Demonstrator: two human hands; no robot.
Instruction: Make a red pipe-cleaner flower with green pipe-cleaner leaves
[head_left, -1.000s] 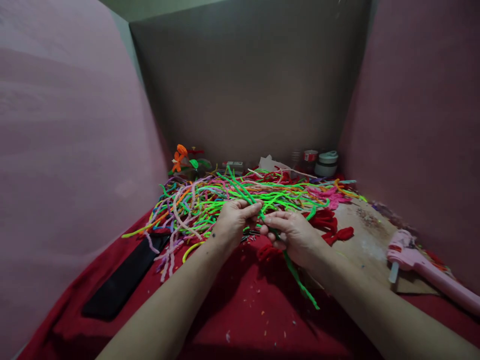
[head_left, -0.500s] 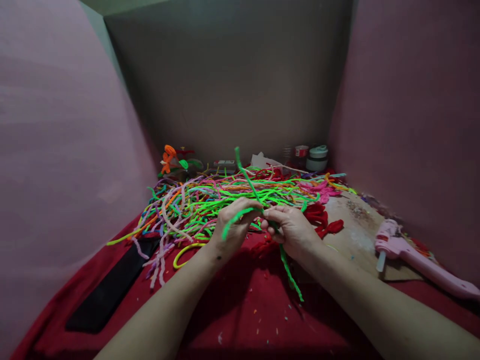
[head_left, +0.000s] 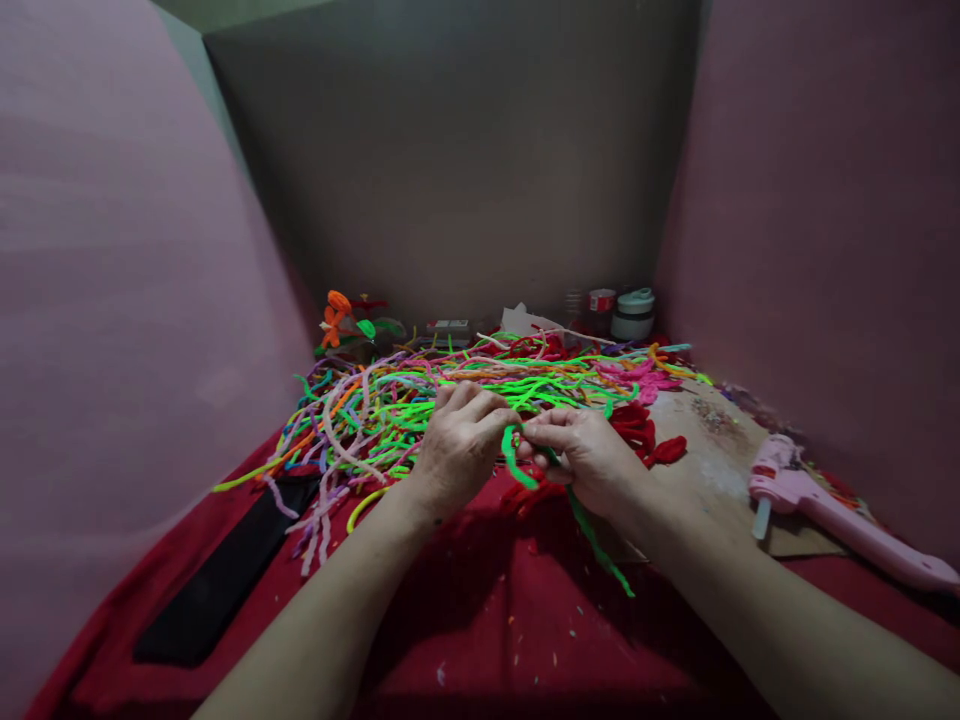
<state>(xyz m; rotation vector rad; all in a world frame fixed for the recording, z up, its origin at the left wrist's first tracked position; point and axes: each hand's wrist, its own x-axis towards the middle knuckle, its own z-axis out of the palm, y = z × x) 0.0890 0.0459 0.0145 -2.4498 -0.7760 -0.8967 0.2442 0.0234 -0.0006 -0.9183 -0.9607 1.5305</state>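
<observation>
My left hand point(head_left: 459, 445) and my right hand point(head_left: 589, 455) meet in front of a heap of coloured pipe cleaners point(head_left: 420, 400). Both are closed on green pipe cleaners point(head_left: 523, 472) at the point where the fingertips come together. One short green end curls down between the hands. A longer twisted green length point(head_left: 604, 548) hangs below my right hand, slanting toward the lower right. The exact crossing of the strands is hidden by the fingers. Dark red pipe cleaner loops point(head_left: 637, 430) lie just beyond my right hand.
A pink glue gun point(head_left: 817, 505) rests at the right by a stained board point(head_left: 709, 470). On the red cloth point(head_left: 480, 640) at left lies a black flat strip point(head_left: 217, 590). Behind the heap stand an orange pipe cleaner flower point(head_left: 336, 318) and a lidded jar point(head_left: 634, 315).
My left hand has turned over, back now upward. The green end that stuck up is no longer upright, and a short end now curls between the hands. The hanging length swung right.
</observation>
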